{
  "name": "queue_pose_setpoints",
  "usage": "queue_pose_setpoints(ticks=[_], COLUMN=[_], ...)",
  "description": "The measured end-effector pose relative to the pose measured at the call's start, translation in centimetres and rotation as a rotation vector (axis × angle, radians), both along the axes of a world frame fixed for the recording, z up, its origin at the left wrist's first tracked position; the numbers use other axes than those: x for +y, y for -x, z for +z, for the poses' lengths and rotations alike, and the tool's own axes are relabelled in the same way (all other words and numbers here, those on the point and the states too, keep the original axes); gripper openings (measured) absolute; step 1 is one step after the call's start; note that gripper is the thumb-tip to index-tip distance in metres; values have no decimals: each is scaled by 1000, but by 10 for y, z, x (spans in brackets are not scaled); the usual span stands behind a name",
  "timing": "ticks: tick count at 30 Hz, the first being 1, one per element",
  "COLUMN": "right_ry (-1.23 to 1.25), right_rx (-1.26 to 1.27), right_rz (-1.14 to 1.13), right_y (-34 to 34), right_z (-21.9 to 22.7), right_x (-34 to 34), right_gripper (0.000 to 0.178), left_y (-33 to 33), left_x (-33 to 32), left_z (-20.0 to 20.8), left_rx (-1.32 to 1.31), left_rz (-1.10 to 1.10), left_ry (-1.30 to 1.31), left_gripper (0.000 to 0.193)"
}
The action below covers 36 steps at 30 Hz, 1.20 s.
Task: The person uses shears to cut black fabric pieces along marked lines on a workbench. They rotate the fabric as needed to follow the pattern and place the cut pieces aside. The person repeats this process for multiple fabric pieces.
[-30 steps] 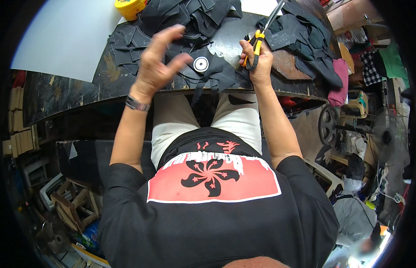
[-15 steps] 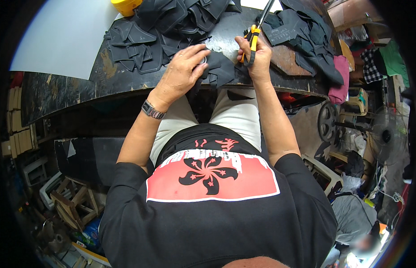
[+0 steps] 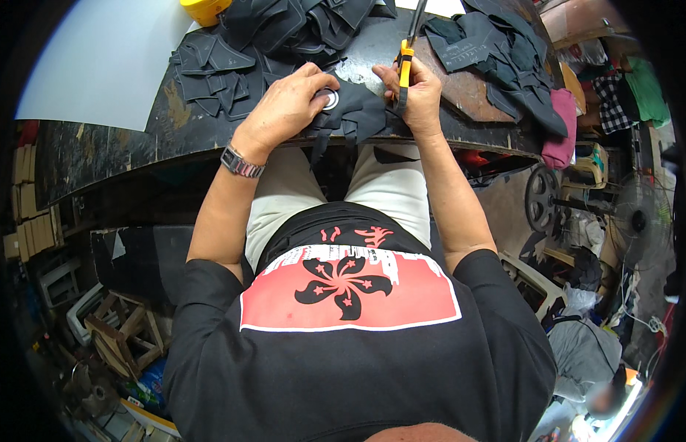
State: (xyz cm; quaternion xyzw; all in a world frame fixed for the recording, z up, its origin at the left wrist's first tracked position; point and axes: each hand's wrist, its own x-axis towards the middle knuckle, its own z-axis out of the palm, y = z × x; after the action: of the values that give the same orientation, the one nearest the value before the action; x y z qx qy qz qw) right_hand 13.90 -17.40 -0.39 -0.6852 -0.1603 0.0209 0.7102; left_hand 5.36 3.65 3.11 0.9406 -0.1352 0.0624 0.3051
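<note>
A dark fabric piece (image 3: pixel 354 114) with a round white-and-metal fitting (image 3: pixel 329 99) lies at the near edge of the bench (image 3: pixel 107 151), part of it hanging over. The left hand (image 3: pixel 288 107) presses flat on it, fingers curled about the fitting. The right hand (image 3: pixel 415 92) is closed round a yellow-handled tool (image 3: pixel 407 55) (probably pliers; its tip is unclear), held upright. Cut fabric pieces (image 3: pixel 218 70) piled behind suggest plenty remains to do.
</note>
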Motion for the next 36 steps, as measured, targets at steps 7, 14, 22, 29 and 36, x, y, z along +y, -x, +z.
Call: queue_pose_setpoints(ticks=[7, 14, 22, 29, 36], right_ry=[57, 299, 320, 576, 890], right_rx=[43, -29, 246, 118, -187], right_rz=[7, 26, 185, 172, 16], right_y=[3, 2, -5, -1, -8], right_z=[5, 14, 33, 40, 33], right_x=[-2, 2, -7, -11, -3], right_gripper=[27, 36, 51, 41, 30], left_y=[-11, -9, -31, -6, 4], left_x=[7, 5, 5, 0, -1], left_z=[6, 0, 12, 15, -5], left_rx=[101, -47, 138, -139, -23], left_rz=[-104, -82, -143, 116, 233], left_ry=[-99, -44, -131, -123, 600], left_gripper=[19, 50, 53, 33, 23])
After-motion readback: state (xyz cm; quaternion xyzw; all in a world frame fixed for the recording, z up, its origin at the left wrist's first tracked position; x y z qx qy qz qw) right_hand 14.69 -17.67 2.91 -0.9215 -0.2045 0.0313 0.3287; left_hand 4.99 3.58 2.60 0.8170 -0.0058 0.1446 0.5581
